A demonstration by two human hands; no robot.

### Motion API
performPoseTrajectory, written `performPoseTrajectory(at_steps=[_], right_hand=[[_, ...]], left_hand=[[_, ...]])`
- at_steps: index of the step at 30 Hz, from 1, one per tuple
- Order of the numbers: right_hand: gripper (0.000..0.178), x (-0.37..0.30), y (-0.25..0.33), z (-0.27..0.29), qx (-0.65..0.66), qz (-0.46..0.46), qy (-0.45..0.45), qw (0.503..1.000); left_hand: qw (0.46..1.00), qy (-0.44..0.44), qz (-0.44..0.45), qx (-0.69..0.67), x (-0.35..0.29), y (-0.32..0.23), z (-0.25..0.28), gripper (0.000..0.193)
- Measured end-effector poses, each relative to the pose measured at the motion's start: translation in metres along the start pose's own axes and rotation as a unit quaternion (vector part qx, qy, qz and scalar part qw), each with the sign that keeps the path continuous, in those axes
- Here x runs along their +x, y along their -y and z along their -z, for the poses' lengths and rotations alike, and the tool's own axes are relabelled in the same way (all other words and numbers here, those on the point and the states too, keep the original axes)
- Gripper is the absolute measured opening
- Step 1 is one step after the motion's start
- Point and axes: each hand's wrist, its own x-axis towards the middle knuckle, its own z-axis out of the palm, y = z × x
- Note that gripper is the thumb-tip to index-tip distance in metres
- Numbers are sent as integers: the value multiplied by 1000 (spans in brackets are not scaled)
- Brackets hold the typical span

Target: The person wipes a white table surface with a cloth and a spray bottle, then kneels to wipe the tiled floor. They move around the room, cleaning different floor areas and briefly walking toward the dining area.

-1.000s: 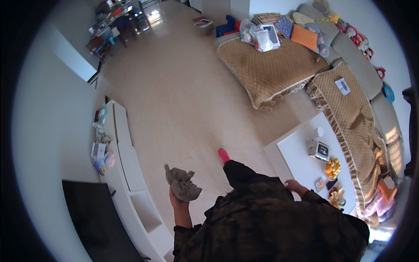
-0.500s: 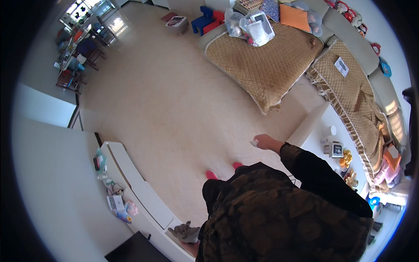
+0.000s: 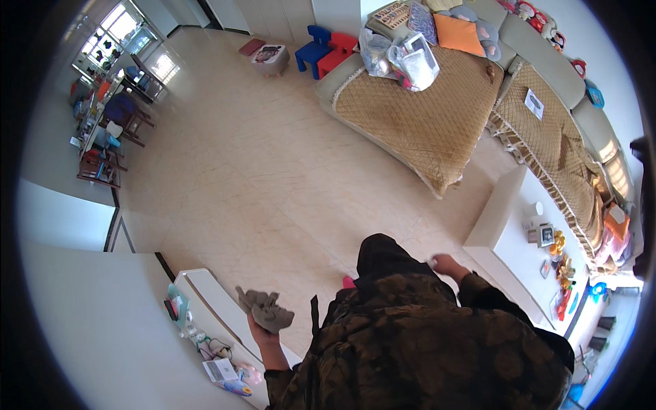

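A crumpled grey-brown cloth (image 3: 265, 309) rests bunched in my left hand (image 3: 262, 333), which is closed around it from below, above the edge of the low white cabinet (image 3: 212, 301). My right hand (image 3: 449, 265) hangs beside my right hip, between my dark trousers and the white coffee table (image 3: 502, 219). Its fingers are curled around a small white thing (image 3: 432, 262), too small to name. One pink slipper (image 3: 348, 281) shows under me.
Left, the cabinet carries cables, a white box (image 3: 219, 370) and small items. Right, the coffee table holds a white cup (image 3: 534, 209), a small box (image 3: 544, 234) and gold ornaments. Ahead are a sofa with a brown quilted cover (image 3: 417, 116), plastic bags (image 3: 413, 61) and a blue child's chair (image 3: 313, 51).
My left hand has come up and forward with the cloth. My right arm has drawn back toward my hip. The room has shifted in view as I moved, with one leg now forward.
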Motion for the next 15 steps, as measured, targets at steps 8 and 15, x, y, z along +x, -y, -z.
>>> performPoseTrajectory(at_steps=[8,15], right_hand=[[28,25,-39,5,25,-197,253,947],[54,263,67,138,-31,-42,86,995]], left_hand=[[999,21,-19,20,149,-21,-58,45],[996,15,-70,-61,193,-58,-62,42]])
